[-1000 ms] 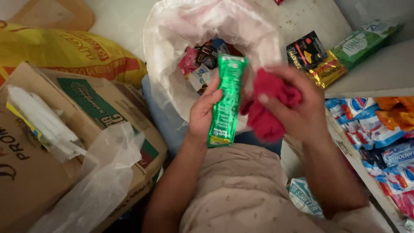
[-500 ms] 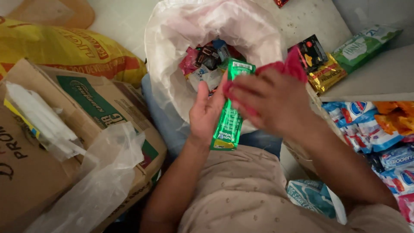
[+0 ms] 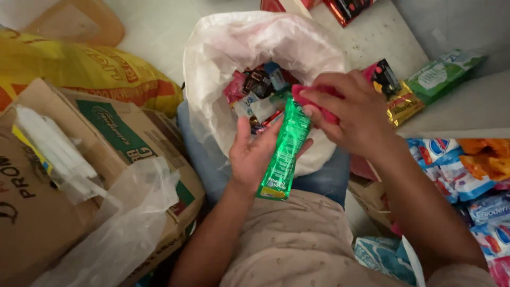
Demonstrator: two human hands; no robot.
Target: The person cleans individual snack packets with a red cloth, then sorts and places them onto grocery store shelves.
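above the white bag (image 3: 223, 69): left hand (image 3: 255, 159) loosely cradling green packet (image 3: 284, 151), right hand (image 3: 353, 114) pinching red cloth (image 3: 319, 109) at its top; loose grip, packet could slide off.

Person is wearing a pale beige-pink top (image 3: 297, 239) with a faint scatter of tiny dark specks across the fabric; cloth is lying in soft creases over the torso. Legs are showing blue denim trousers (image 3: 324, 178) below the top's hem. Both forearms are showing bare, with no sleeve reaching them. Left hand (image 3: 255, 157) and right hand (image 3: 353, 114) are wearing no gloves; no rings, watch or bands are showing.
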